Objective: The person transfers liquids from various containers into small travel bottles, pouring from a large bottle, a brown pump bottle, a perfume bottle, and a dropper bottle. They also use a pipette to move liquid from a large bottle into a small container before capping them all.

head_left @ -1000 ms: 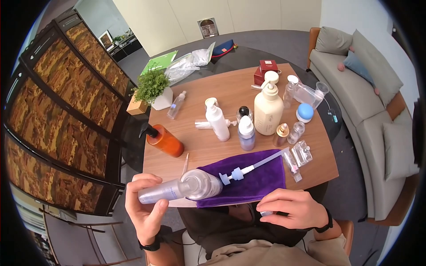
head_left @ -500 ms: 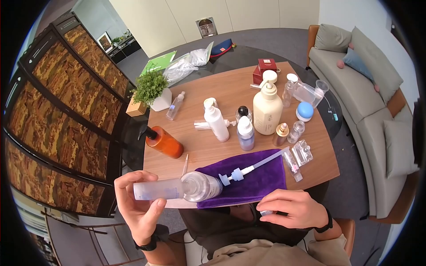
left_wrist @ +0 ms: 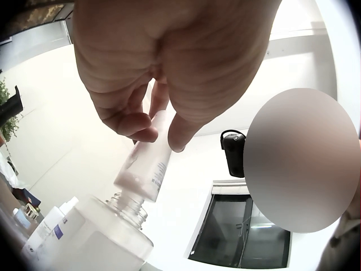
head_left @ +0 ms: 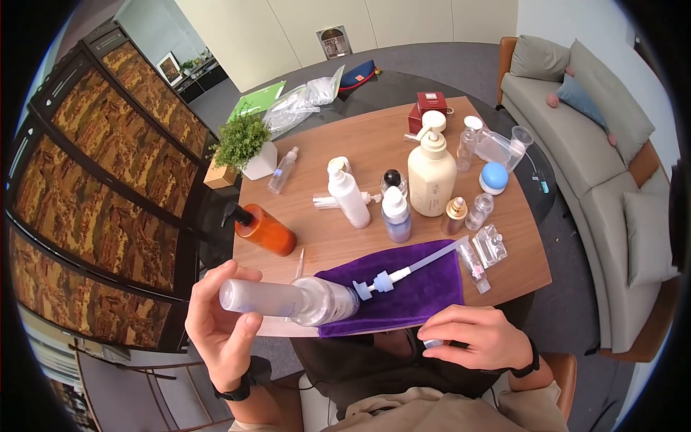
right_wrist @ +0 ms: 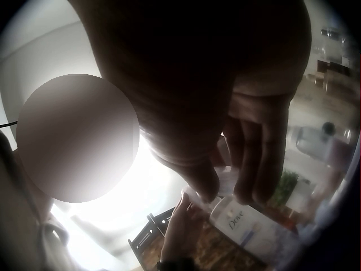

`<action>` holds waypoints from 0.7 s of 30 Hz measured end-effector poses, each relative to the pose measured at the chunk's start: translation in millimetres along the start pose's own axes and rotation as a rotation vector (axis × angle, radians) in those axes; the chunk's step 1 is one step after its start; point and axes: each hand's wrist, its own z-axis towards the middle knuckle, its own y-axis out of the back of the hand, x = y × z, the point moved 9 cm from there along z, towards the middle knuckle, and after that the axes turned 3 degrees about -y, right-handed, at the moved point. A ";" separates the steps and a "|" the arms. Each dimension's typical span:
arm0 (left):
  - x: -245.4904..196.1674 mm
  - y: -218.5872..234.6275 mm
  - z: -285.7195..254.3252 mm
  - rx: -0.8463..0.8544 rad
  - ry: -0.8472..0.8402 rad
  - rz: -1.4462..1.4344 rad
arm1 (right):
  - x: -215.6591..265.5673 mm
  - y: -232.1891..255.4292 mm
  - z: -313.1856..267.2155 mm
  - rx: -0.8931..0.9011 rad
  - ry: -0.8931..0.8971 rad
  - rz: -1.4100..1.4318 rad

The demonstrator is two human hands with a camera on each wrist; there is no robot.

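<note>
My left hand (head_left: 224, 327) grips a small translucent bottle (head_left: 259, 297) between thumb and fingers, tipped over the large clear Dove bottle (head_left: 337, 302). In the left wrist view the small bottle (left_wrist: 145, 164) has its lower end right at the large bottle's threaded neck (left_wrist: 128, 210). The Dove label (right_wrist: 237, 220) shows in the right wrist view. At the table's front edge, my right hand (head_left: 481, 338) pinches a small pale cap (head_left: 432, 343). A blue-and-white pump (head_left: 381, 283) with a long tube lies on the purple cloth (head_left: 425, 299) beside the large bottle.
An orange pump bottle (head_left: 266, 230) lies tilted in view at left, near a potted plant (head_left: 248, 147). Behind the cloth are a white bottle (head_left: 350, 198), a blue bottle (head_left: 396, 219) and a large cream pump bottle (head_left: 432, 180). Small clear containers (head_left: 489, 245) are at right.
The small bottle has tipped up more steeply over the large bottle, its far end rising, while my left hand shifted a little left and up. My right hand stays nearly still.
</note>
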 end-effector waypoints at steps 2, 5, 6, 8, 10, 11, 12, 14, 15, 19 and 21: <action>-1.1 -4.1 2.1 0.012 -0.019 -0.006 | 0.0 1.6 -0.7 -0.006 -0.005 0.007; -5.1 -9.9 5.6 0.035 -0.046 -0.008 | 0.3 3.7 -1.3 -0.013 -0.011 0.014; -6.4 -11.7 6.4 0.045 -0.054 -0.003 | 0.6 4.2 -1.6 -0.013 -0.011 0.015; -7.4 -12.7 7.4 0.062 -0.071 0.004 | 0.3 5.0 -2.5 -0.019 -0.012 0.014; -8.5 -14.9 8.7 0.078 -0.089 0.012 | 0.2 6.0 -3.1 -0.026 -0.012 0.013; -9.5 -15.9 9.4 0.083 -0.103 0.010 | 0.4 6.1 -3.2 -0.026 -0.011 0.009; -10.7 -16.6 10.0 0.088 -0.117 0.008 | 0.4 6.0 -3.2 -0.025 -0.009 0.004; -11.9 -17.1 10.3 0.099 -0.118 0.008 | 0.1 6.0 -3.4 -0.029 -0.004 -0.001; -12.4 -17.9 10.2 0.109 -0.118 0.007 | 0.2 6.1 -3.6 -0.032 0.001 -0.007; -9.4 -18.2 10.3 0.095 -0.077 0.044 | -0.9 6.2 -3.6 -0.023 -0.004 0.004; -13.5 -19.1 10.7 0.117 -0.142 0.000 | -0.6 6.2 -3.3 -0.015 -0.009 0.002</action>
